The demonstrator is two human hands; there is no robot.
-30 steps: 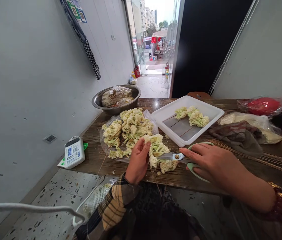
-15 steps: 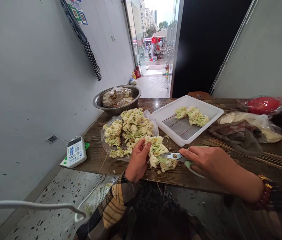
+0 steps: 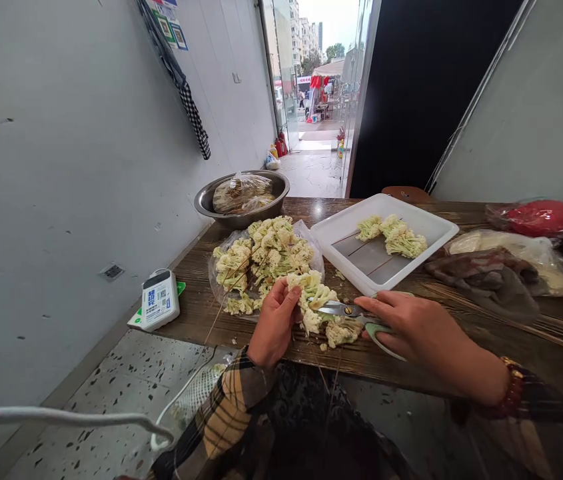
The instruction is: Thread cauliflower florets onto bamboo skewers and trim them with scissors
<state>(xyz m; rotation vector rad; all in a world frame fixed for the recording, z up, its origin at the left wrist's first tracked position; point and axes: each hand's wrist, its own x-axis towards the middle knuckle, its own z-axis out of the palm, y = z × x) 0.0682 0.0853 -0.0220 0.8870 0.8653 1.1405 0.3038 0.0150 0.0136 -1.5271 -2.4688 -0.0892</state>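
Two hands meet at lower centre: the left hand pinches a cauliflower piece, the right hand grips green-handled scissors, blades against it. Behind lies a cauliflower pile; farther, centre right, a white tray, and centre left a metal bowl.

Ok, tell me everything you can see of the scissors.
The scissors have shiny metal blades, a round orange-yellow pivot screw and pale green loop handles that look like plastic. They lie low over the wooden table, blades pointing left, tips reaching into the cauliflower piece that the left hand holds. The right hand grips the handles and covers most of them. Whether the blades are parted cannot be told.
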